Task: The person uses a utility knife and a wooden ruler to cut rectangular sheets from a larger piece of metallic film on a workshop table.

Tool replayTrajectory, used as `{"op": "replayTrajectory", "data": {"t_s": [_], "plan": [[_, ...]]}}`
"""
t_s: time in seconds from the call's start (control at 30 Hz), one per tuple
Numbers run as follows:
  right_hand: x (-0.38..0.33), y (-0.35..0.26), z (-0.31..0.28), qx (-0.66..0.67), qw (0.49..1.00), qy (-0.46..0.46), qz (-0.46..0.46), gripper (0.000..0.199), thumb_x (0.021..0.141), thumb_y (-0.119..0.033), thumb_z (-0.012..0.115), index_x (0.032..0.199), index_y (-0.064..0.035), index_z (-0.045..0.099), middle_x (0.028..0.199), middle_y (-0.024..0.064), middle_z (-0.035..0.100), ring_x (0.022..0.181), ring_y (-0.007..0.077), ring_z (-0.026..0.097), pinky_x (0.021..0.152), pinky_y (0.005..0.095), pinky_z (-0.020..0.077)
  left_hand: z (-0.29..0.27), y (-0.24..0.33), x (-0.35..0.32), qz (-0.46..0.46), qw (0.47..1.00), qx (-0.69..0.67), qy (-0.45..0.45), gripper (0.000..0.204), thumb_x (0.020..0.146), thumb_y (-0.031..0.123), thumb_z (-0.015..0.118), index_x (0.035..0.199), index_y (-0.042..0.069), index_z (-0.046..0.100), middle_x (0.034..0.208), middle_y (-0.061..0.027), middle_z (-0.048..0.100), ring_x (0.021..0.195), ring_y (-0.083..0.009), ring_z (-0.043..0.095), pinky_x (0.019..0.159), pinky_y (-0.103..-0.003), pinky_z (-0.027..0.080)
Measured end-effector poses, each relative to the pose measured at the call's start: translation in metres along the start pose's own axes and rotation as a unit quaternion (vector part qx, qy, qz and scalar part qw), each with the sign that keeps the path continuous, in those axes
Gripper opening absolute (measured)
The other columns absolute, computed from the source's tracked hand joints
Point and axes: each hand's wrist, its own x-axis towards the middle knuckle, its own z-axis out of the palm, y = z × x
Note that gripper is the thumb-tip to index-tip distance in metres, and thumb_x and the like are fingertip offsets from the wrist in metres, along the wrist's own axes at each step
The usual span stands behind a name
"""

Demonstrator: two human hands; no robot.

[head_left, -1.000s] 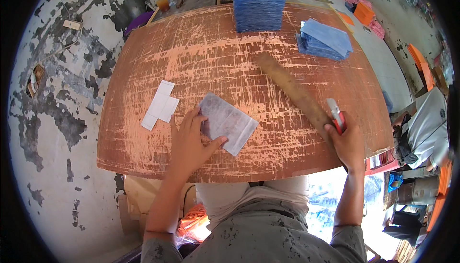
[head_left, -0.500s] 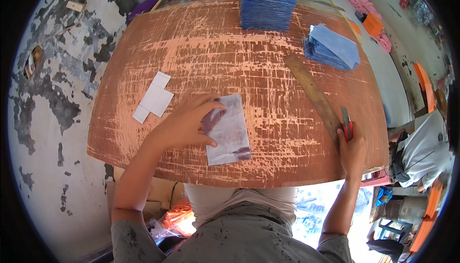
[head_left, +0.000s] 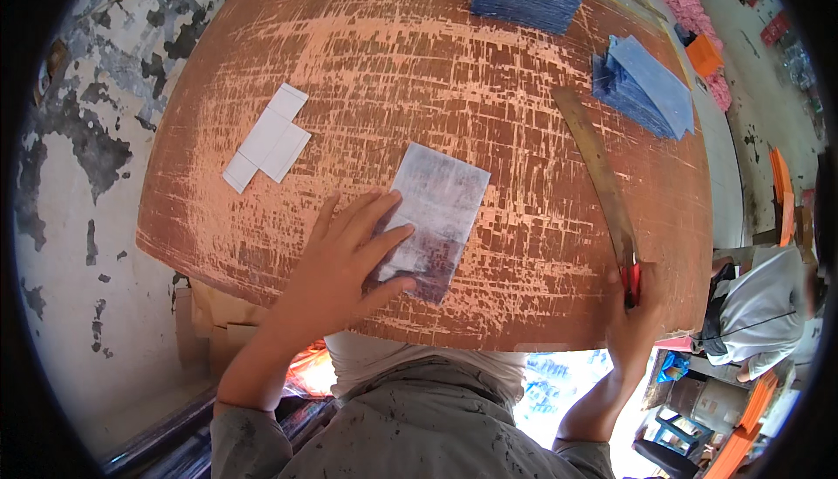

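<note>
Sheet (head_left: 445,204) turned toward one o'clock; my left hand (head_left: 345,261) splayed, right hand (head_left: 637,317) gripping cutter (head_left: 635,278); likely light, slippery: pinch nine-o'clock edge.

A peeling wall (head_left: 65,269) stands beyond the left hand (head_left: 342,256); past the right hand (head_left: 635,309) lie a pink heap (head_left: 685,3) and orange block (head_left: 704,56).

We see a peeling, patchy wall (head_left: 131,339) on our left, a scored brown surface (head_left: 515,261), and bright light (head_left: 543,405) below it.

The sheet (head_left: 443,204) is mottled grey, the tabletop (head_left: 532,243) streaked orange-brown.
</note>
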Motion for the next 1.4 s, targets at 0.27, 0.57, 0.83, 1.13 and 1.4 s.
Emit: {"op": "replayTrajectory", "data": {"t_s": [0.27, 0.57, 0.83, 1.13, 1.4], "plan": [[-0.005, -0.025, 0.022, 0.062, 0.983, -0.076, -0.154, 0.046, 0.077, 0.012, 0.072, 0.120, -0.0023, 0.072, 0.103, 0.0178, 0.067, 0.095, 0.0377, 0.069, 0.084, 0.0446, 0.0547, -0.003, -0.013, -0.017, -0.025, 0.999, -0.032, -0.008, 0.047, 0.094, 0.017, 0.077, 0.141, 0.016, 0.073, 0.169, -0.0100, 0.052, 0.160, -0.0382, 0.042, 0.133, -0.070, 0.018], [-0.002, -0.031, 0.043, 0.040, 0.988, -0.083, -0.121, 0.044, 0.078, 0.012, 0.073, 0.119, -0.0045, 0.073, 0.115, 0.0157, 0.068, 0.103, 0.0393, 0.069, 0.087, 0.0454, 0.0564, 0.008, -0.020, -0.022, -0.068, 0.993, -0.017, 0.100, 0.060, 0.089, 0.031, 0.086, 0.143, 0.014, 0.068, 0.167, -0.0132, 0.050, 0.157, -0.0383, 0.045, 0.130, -0.071, 0.025], [-0.006, -0.043, 0.047, -0.023, 0.981, -0.071, -0.178, 0.037, 0.082, 0.011, 0.069, 0.115, -0.0040, 0.073, 0.111, 0.0177, 0.068, 0.102, 0.0403, 0.068, 0.087, 0.0474, 0.0542, 0.007, -0.032, -0.023, -0.041, 0.995, -0.041, 0.078, 0.072, 0.074, 0.034, 0.093, 0.139, 0.014, 0.071, 0.165, -0.0128, 0.056, 0.155, -0.0382, 0.049, 0.132, -0.071, 0.019], [-0.017, -0.073, 0.070, 0.020, 0.967, -0.150, -0.204, 0.055, 0.078, 0.008, 0.071, 0.131, -0.0063, 0.071, 0.109, 0.0175, 0.065, 0.098, 0.0408, 0.067, 0.085, 0.0487, 0.0533, 0.022, -0.028, -0.035, 0.006, 0.996, -0.038, 0.076, 0.044, 0.080, 0.023, 0.089, 0.123, 0.021, 0.079, 0.161, -0.0065, 0.062, 0.150, -0.0328, 0.057, 0.130, -0.065, 0.028], [-0.018, -0.081, 0.078, -0.019, 0.968, -0.146, -0.203, 0.078, 0.073, 0.007, 0.073, 0.148, -0.0136, 0.068, 0.102, 0.0147, 0.059, 0.092, 0.0371, 0.064, 0.082, 0.0489, 0.0517, 0.030, -0.016, -0.046, 0.038, 0.988, -0.114, 0.093, 0.027, 0.086, 0.015, 0.085, 0.112, 0.021, 0.082, 0.138, 0.0009, 0.077, 0.140, -0.0262, 0.067, 0.128, -0.062, 0.035]]}}
